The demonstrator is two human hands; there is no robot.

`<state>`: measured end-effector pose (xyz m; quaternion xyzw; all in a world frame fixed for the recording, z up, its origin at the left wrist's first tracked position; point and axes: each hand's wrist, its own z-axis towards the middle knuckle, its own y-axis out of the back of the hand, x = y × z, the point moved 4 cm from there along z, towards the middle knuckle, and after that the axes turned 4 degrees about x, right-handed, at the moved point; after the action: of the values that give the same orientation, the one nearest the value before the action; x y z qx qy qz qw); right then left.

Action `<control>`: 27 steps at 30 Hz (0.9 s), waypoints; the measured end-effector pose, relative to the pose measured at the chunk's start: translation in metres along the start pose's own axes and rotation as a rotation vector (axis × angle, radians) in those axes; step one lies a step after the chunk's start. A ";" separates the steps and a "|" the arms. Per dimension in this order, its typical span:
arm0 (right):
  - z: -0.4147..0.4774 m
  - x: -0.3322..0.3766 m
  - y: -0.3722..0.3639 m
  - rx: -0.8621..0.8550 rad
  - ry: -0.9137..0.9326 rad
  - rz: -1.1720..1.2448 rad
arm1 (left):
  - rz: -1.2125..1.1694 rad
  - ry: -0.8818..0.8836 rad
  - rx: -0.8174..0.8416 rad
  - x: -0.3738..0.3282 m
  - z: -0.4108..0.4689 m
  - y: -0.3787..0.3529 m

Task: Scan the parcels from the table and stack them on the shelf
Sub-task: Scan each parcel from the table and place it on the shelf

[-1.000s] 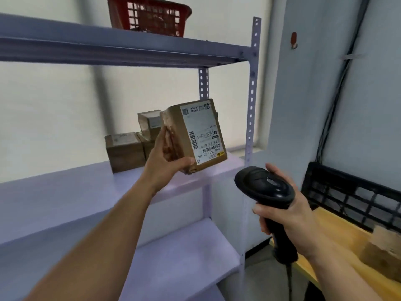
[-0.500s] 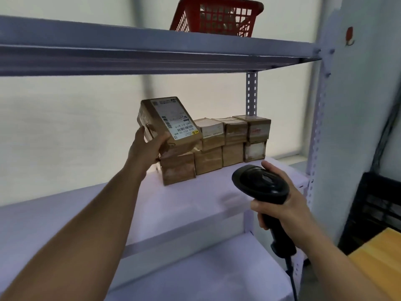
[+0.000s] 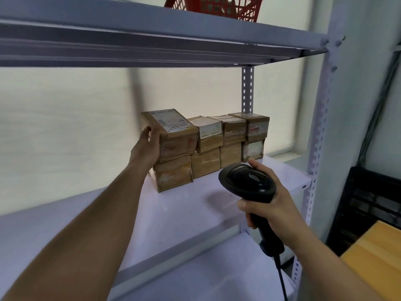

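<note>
Though aloft earlier, parcel [image 3: 171, 135] now atop stack [image 3: 173, 173], left grip [image 3: 145, 148] around it, right grip [image 3: 273, 205] around scanner [image 3: 247, 183].

- Red plastic lattice basket [image 3: 217, 7], on the top board of the grey metal shelf [image 3: 195, 209]: we see only its lower part; the picture's top edge cuts off the rest.
- White label [image 3: 171, 120] on the brown cardboard parcel [image 3: 175, 142], at the left end of the middle board's row: the print is too small and blurred for us to read.
- Left hand [image 3: 145, 148]: most of its fingers are hidden behind that parcel.
- Black handheld barcode scanner [image 3: 247, 183]: the right hand [image 3: 271, 209] covers most of the grip, and its black cable [image 3: 282, 281] runs off the bottom edge.
- Yellow wooden table [image 3: 377, 257] and black plastic crate [image 3: 368, 203]: both are cut by the right edge.
</note>
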<state>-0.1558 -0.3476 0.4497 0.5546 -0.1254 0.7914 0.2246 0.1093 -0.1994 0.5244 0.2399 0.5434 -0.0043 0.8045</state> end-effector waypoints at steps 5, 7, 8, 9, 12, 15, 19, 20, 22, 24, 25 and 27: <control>0.000 -0.002 0.003 0.005 0.000 0.006 | 0.018 -0.014 0.065 0.002 -0.001 -0.004; -0.001 -0.003 0.006 0.004 0.001 0.005 | 0.057 -0.018 0.082 0.008 -0.003 -0.008; -0.002 -0.003 0.007 0.006 0.000 0.003 | 0.069 -0.025 0.089 0.011 -0.003 -0.010; -0.003 -0.002 0.009 0.008 0.001 0.004 | 0.087 -0.026 0.083 0.014 -0.003 -0.011; -0.007 0.001 0.013 0.013 0.005 0.014 | 0.095 -0.044 0.047 0.019 -0.003 -0.011; -0.012 0.003 0.018 0.025 0.008 0.008 | 0.126 -0.069 -0.005 0.019 -0.009 -0.012; -0.022 0.005 0.025 0.054 0.016 0.007 | 0.297 -0.098 -0.160 0.006 -0.034 -0.015; -0.026 0.006 0.029 0.056 0.019 0.006 | 0.324 -0.138 -0.195 0.000 -0.045 -0.017; -0.036 0.007 0.038 0.064 0.024 0.010 | 0.357 -0.236 -0.245 -0.013 -0.072 -0.028; -0.046 0.008 0.050 0.067 0.026 0.007 | 0.379 -0.329 -0.253 -0.021 -0.099 -0.047; -0.054 0.007 0.058 0.065 0.027 0.008 | 0.387 -0.367 -0.243 -0.023 -0.114 -0.059; -0.072 0.007 0.075 0.055 0.024 0.025 | 0.354 -0.436 -0.207 -0.028 -0.145 -0.089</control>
<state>-0.2543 -0.3794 0.4346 0.5493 -0.1081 0.8039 0.2008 -0.0523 -0.2284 0.4730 0.2412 0.3051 0.1402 0.9106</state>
